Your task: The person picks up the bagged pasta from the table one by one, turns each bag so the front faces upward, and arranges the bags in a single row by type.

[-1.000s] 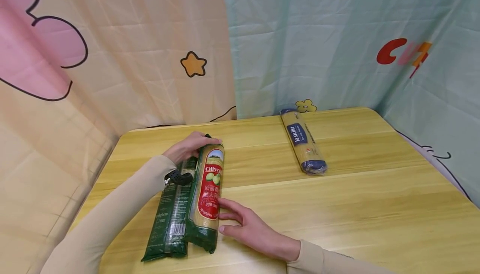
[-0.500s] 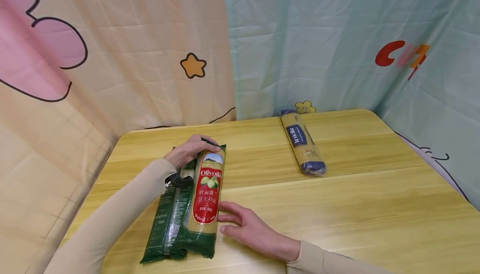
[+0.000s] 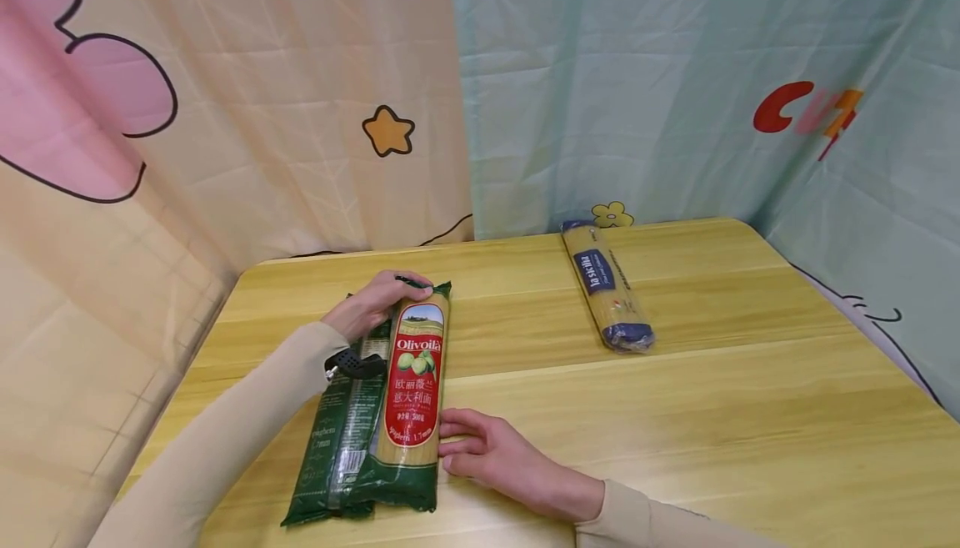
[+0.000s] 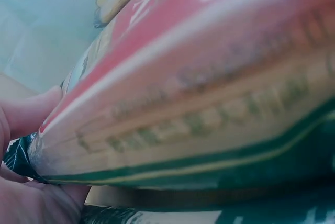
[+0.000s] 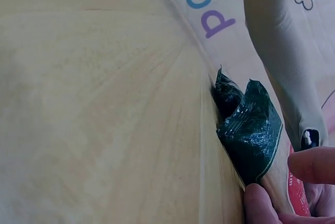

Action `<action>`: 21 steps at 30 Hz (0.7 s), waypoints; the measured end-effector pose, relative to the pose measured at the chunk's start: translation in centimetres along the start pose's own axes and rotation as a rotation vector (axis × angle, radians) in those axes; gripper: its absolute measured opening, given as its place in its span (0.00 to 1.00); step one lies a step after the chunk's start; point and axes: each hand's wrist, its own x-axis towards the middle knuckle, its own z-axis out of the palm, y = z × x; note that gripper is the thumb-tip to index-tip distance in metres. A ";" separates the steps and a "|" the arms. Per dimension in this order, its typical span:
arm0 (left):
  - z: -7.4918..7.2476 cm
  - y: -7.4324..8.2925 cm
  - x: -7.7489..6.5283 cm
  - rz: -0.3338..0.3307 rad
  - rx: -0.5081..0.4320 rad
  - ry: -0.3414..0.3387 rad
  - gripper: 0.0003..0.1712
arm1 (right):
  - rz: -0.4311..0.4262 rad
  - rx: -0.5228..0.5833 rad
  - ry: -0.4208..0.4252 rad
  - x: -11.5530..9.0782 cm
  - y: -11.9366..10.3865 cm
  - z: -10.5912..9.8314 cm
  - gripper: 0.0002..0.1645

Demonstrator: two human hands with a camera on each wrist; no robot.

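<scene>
"Olivoilà" spaghetti packet (image 3: 415,389), "la sicilia" packet (image 3: 609,291)

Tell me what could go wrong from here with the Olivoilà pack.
The left hand grips the Olivoilà pack at its far end, so the near end might sag or swing if lifted. In the head view, it partly covers the green pack beside it, so moving it could drag that one along.

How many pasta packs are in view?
3: the Olivoilà spaghetti pack pinched by the left hand, the green spaghetti pack on its left, the La Sicilia pasta pack farther back right.
</scene>
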 end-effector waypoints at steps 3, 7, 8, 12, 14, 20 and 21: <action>-0.1 0.0 0.0 0.001 -0.017 0.007 0.16 | 0.002 -0.019 0.017 0.1 0.0 0.0 0.31; -0.1 0.1 0.0 -0.006 -0.049 0.012 0.11 | 0.024 -0.026 0.029 0.1 -0.2 0.1 0.32; -0.1 0.1 0.0 -0.015 -0.062 0.018 0.11 | 0.031 -0.024 0.029 0.1 -0.2 0.1 0.32; -0.1 -0.1 0.0 -0.033 -0.091 0.024 0.10 | 0.072 0.012 0.021 0.1 -0.5 0.1 0.33; -0.2 -0.2 0.1 -0.034 -0.099 0.029 0.11 | 0.087 0.036 0.008 0.1 -0.5 0.2 0.33; -0.3 -0.3 0.2 -0.030 -0.121 0.042 0.13 | 0.101 0.102 -0.048 0.1 -0.4 0.3 0.32; -0.3 -0.3 0.2 -0.034 -0.122 0.045 0.13 | 0.100 0.110 -0.055 0.1 -0.3 0.3 0.31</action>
